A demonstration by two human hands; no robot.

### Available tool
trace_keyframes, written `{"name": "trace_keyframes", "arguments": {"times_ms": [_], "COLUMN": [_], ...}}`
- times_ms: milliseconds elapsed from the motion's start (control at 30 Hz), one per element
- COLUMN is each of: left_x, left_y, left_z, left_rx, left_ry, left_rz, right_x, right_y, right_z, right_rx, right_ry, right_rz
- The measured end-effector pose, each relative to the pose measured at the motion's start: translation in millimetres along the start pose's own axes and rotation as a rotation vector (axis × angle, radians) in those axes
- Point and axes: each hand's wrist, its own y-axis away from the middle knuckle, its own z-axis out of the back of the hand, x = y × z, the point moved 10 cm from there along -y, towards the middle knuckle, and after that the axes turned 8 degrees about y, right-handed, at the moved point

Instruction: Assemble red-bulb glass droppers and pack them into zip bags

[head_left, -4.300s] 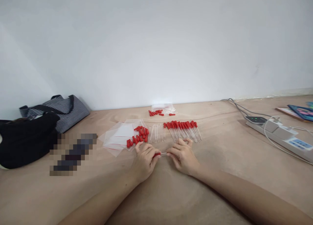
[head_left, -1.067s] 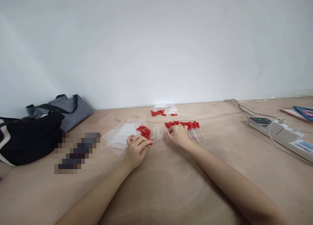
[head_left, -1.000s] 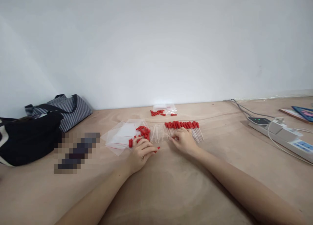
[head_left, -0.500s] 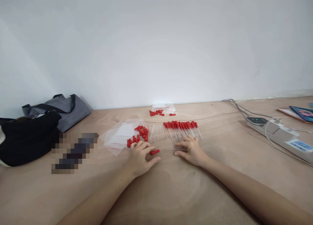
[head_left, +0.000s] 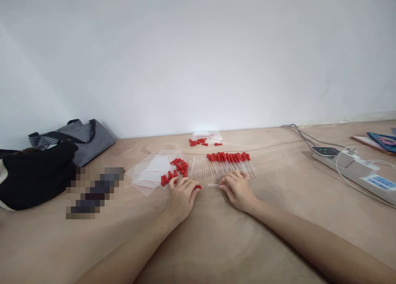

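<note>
My left hand [head_left: 182,195] is closed around a red rubber dropper bulb [head_left: 198,187], whose end pokes out past the fingertips toward the right. In my right hand [head_left: 237,189] a clear glass dropper tube [head_left: 213,185] is pinched, its end pointing left at the bulb with a gap between them. Beyond the right hand lies a row of droppers with red bulbs fitted [head_left: 229,157]. Left of that row are several bare glass tubes [head_left: 198,168]. Loose red bulbs [head_left: 180,165] lie near my left hand, partly on clear plastic bags [head_left: 150,168].
Farther back are more red bulbs [head_left: 197,142] and a small bag of tubes [head_left: 207,134] near the wall. Bags, one black [head_left: 40,172] and one striped [head_left: 93,139], stand at the left. A power strip [head_left: 371,177] with cables and a black device [head_left: 324,151] is at the right.
My left fingers have closed on the red bulb, which lay on the table between thumb and fingers. The right hand's fingers have drawn together on the tube, which has risen slightly in view.
</note>
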Motion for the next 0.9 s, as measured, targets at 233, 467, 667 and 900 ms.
{"name": "trace_keyframes", "arguments": {"times_ms": [233,467,667,900], "left_x": [-5,-9,-6,-14], "left_y": [1,1,2,4], "left_z": [0.2,4.3,6.5,11.4], "left_rx": [-0.013,-0.034,-0.07,-0.109], "left_ry": [0.06,0.106,0.11,0.144], "left_rz": [-0.044,-0.064,-0.091,-0.162], "right_x": [18,24,29,31], "right_y": [1,2,4,5], "right_z": [7,1,0,0], "right_rx": [-0.063,-0.018,-0.003,-0.013], "right_ry": [0.001,0.017,-0.034,-0.061], "right_rz": [0.047,0.094,0.148,0.165]}}
